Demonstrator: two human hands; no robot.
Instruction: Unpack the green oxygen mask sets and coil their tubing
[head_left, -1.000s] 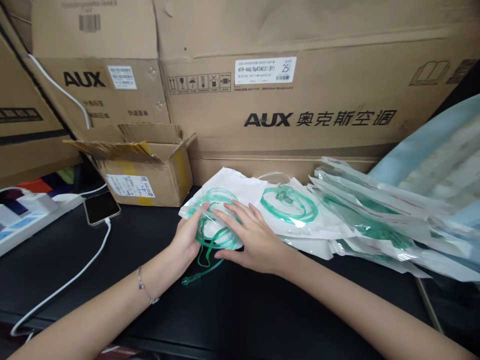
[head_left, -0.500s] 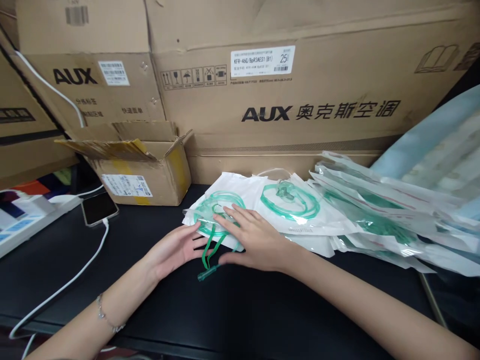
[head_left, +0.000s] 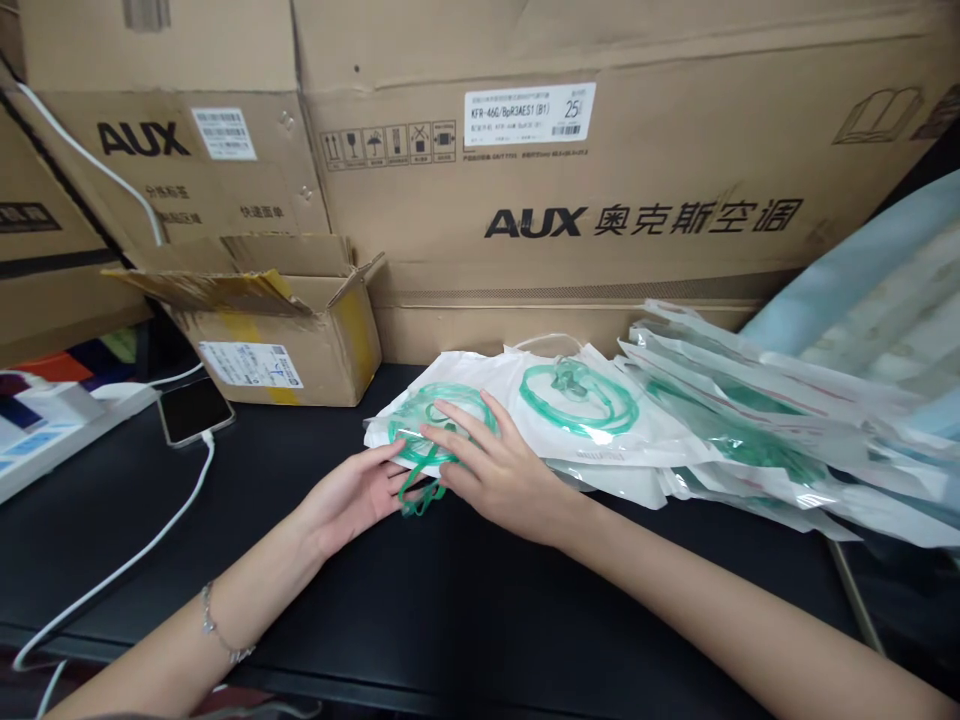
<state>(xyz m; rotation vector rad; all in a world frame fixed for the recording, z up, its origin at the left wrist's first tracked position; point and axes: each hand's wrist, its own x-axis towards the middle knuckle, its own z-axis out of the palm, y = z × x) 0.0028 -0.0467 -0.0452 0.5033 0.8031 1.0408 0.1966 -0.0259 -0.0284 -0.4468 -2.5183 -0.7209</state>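
A white-backed, clear-fronted pouch [head_left: 459, 368] lies on the black table, with coiled green tubing [head_left: 409, 410] of an oxygen mask visible through it. Out of its near edge hangs a loop of green strap [head_left: 424, 497]. My left hand [head_left: 360, 500] has its thumb on the pouch's near left edge and its fingers underneath, beside the strap. Across the pouch's front lies my right hand [head_left: 506, 470], fingers spread and pointing left, its thumb partly hidden. Just right of it rests a second pouch [head_left: 660, 430] with a coiled green oxygen mask [head_left: 577, 385] inside.
Several similar pouches [head_left: 750, 440] are stacked at the right. A small open carton [head_left: 337, 350] stands behind on the left, near a phone [head_left: 195, 410] on a white cable and a power strip [head_left: 67, 430]. Large cardboard boxes [head_left: 637, 130] wall off the back.
The green strap and connector that hung toward me have drawn up closer to the pouch edge, the connector no longer plainly visible. My right hand has shifted slightly, its thumb tucking in.
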